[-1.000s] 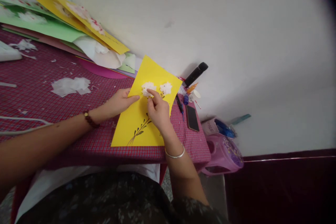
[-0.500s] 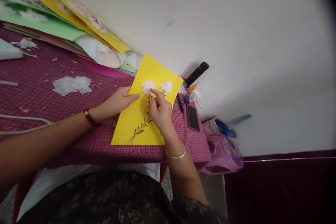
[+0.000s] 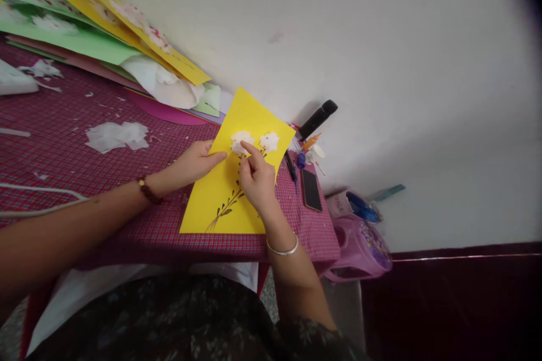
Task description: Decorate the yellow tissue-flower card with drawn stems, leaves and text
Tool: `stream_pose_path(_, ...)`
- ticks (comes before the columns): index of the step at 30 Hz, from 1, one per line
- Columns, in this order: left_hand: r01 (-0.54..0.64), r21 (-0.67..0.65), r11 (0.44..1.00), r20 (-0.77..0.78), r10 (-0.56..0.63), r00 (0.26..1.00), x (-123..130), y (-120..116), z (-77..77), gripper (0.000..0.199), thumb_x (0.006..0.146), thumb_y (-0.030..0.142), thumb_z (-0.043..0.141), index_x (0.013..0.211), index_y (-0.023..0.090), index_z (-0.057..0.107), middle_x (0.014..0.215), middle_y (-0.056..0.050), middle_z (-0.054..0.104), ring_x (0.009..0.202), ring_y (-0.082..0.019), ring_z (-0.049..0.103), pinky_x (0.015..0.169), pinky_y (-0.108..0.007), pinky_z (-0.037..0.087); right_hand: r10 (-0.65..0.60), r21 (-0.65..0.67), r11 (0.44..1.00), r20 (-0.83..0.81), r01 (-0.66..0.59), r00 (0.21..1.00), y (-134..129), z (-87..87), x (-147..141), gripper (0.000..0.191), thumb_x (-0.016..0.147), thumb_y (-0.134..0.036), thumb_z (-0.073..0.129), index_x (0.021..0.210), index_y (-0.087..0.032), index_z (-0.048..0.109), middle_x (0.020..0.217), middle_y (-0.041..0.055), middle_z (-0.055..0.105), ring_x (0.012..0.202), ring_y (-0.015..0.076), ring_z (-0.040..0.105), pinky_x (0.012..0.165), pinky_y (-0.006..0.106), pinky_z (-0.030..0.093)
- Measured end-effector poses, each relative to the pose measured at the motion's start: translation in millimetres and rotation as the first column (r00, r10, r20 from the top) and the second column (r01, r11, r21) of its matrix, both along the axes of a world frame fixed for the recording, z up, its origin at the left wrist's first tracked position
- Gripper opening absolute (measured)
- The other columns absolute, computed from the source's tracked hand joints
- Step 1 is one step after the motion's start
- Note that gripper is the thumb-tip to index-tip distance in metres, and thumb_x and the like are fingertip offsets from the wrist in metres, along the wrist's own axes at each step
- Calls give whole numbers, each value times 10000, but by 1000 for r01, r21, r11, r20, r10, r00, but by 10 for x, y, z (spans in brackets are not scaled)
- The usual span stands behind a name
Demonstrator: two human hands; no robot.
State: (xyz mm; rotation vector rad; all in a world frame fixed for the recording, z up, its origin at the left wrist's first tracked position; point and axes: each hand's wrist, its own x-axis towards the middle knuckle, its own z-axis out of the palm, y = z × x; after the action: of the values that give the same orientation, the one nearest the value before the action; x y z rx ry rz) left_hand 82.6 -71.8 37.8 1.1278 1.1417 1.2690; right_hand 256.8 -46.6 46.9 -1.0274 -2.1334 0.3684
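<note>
A yellow sheet of paper (image 3: 203, 206) stands tilted at the table's front edge. It bears two white tissue-like flowers, the left flower (image 3: 236, 145) and the right flower (image 3: 269, 141), above dark drawn stems with small leaves (image 3: 227, 202). My left hand (image 3: 195, 162) grips the sheet's left edge, thumb on the front and fingers behind. Over the sheet, my right hand (image 3: 259, 180) has its index finger stretched out onto the left flower. Its other fingers are curled, and I see nothing held in them. Part of the stems is hidden behind this hand.
Green and yellow sheets with similar flowers (image 3: 169, 59) lean on the wall at the back left. Torn white tissue (image 3: 116, 136) lies on the checked tablecloth (image 3: 59, 152). A phone (image 3: 312, 190), a pen (image 3: 291, 165) and a black upright object (image 3: 317, 119) are at right.
The top and left edge of the yellow sheet have shifted slightly to the right. My left hand has moved a little with it. My right index finger stays on the left flower.
</note>
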Motion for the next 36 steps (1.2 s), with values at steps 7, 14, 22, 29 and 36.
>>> stream_pose_path(7, -32, 54, 998, -105, 38, 994, -7, 3, -2, 334, 749, 380, 669, 998, 158, 684, 832, -72, 754, 630, -210, 691, 536, -276, 548, -6, -12, 1000, 159, 8, 987, 9, -3, -47, 486, 947, -266, 470, 1424, -270, 558, 802, 31, 720, 589, 152, 527, 613, 297, 408)
stream_pose_path(14, -22, -6, 1000, 16, 22, 1000, 8, -4, 27, 320, 748, 324, 673, 1025, 164, 686, 812, -52, 759, 618, -200, 701, 553, -276, 567, 8, -64, 998, 77, -3, 997, 14, 12, -19, 475, 946, -297, 460, 1398, -214, 581, 666, -7, 620, 538, 134, 466, 577, 285, 371)
stream_pose_path(22, -15, -87, 996, 184, 31, 982, -8, 3, 54, 397, 763, 284, 688, 1137, 148, 689, 856, -69, 786, 652, -223, 735, 603, -311, 597, -69, -69, 995, -38, 66, 997, 66, 42, 41, 480, 946, -327, 450, 1371, -151, 588, 599, -42, 529, 542, 131, 474, 595, 292, 380)
stream_pose_path(29, -38, -106, 994, 213, 60, 975, 16, -6, 84, 382, 742, 252, 699, 1106, 139, 708, 845, -71, 788, 619, -213, 725, 594, -307, 599, -61, -68, 996, -23, 59, 998, 56, 7, 16, 497, 959, -334, 435, 1406, -151, 552, 608, -46, 527, 539, 129, 457, 595, 287, 373)
stream_pose_path(36, -44, -78, 996, 226, 61, 972, 10, 25, 24, 227, 728, 241, 706, 939, 162, 727, 766, -67, 770, 597, -232, 723, 553, -308, 588, -45, -82, 996, 15, 46, 999, 52, 20, 9, 473, 948, -330, 453, 1377, -174, 576, 604, -49, 523, 549, 137, 472, 610, 298, 372)
